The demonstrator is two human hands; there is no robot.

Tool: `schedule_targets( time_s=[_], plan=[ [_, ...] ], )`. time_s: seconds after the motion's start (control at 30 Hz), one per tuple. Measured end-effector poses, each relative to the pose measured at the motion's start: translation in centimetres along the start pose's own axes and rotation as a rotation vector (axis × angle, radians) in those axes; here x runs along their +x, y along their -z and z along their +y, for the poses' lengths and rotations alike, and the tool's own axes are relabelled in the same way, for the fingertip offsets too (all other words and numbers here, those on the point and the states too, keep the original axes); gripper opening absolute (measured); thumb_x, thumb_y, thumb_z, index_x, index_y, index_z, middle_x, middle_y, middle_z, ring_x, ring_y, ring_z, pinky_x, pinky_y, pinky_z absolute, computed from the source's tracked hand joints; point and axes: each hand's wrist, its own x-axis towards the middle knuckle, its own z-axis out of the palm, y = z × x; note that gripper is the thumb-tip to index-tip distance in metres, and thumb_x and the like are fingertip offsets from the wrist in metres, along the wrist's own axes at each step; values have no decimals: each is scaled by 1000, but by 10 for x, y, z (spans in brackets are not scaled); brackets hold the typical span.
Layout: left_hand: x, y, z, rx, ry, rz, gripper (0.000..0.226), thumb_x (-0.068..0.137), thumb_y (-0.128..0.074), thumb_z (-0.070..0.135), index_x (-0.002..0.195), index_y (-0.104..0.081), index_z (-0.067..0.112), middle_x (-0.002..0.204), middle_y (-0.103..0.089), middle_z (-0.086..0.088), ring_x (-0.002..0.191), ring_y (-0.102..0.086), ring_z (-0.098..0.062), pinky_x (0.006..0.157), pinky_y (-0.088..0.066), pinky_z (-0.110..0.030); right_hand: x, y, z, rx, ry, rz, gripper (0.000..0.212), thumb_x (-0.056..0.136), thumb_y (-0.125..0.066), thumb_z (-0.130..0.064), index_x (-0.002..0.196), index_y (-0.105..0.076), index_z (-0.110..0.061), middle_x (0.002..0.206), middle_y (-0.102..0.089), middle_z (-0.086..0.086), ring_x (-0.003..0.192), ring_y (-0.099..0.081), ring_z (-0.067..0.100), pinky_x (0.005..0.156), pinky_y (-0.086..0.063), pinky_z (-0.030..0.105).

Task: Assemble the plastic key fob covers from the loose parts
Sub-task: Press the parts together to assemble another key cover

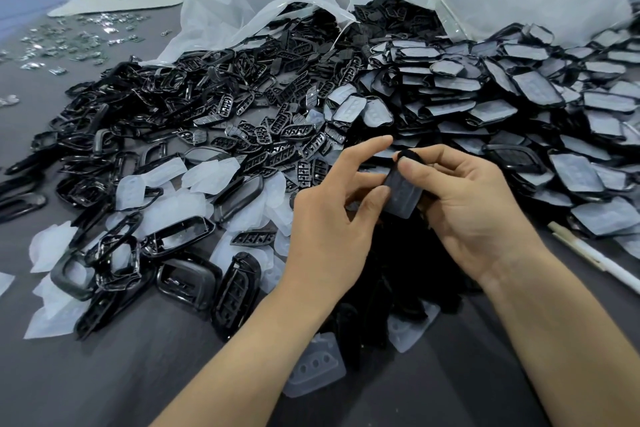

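Both hands meet over the middle of the table on one key fob cover (403,192), a black frame with a translucent button pad set in it. My right hand (467,204) grips the cover from the right, thumb on its top edge and fingers curled behind. My left hand (332,215) touches its left edge with thumb and fingertips, the index finger stretched out above. Loose black frames (187,274), black button plates (287,139) and translucent pads (204,173) lie scattered to the left. A heap of assembled covers (519,107) fills the right.
Two open plastic bags (256,0) spill parts at the back. Small shiny metal pieces (69,42) are strewn at the far left. A white pen (599,260) lies at the right edge. A translucent pad (315,367) lies between my forearms on the grey table (104,385).
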Motion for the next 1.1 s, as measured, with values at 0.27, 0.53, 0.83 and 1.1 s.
schedule_targets(
  time_s=[0.27,0.53,0.83,1.1],
  plan=[
    [5,-2,-3,-138,151,-17,22,83,-72,13,86,-68,34,80,-74,11,76,-69,-1,75,-53,-21,0,0,1,91,-27,-16,7,63,-67,-13,57,-69,-17,63,-67,0,59,-63,12,56,-54,24],
    [7,1,-3,-269,219,82,21,87,-67,9,80,-70,29,72,-71,14,68,-65,0,61,-52,-16,0,5,-3,25,-27,-133,14,67,-67,-10,80,-72,-11,73,-71,5,70,-67,14,66,-56,23],
    [6,0,-2,-395,228,123,15,88,-66,10,82,-71,22,75,-72,6,72,-70,-10,62,-57,-22,-2,3,-6,-114,21,-108,28,81,-62,7,71,-74,-16,66,-66,0,63,-59,7,54,-47,16],
    [5,-3,-1,-439,208,83,20,87,-64,-1,83,-67,19,74,-73,5,71,-71,-11,63,-56,-21,-3,2,-8,-74,-8,-73,27,80,-57,9,69,-68,-13,67,-66,4,64,-61,12,55,-47,20]
  ],
)
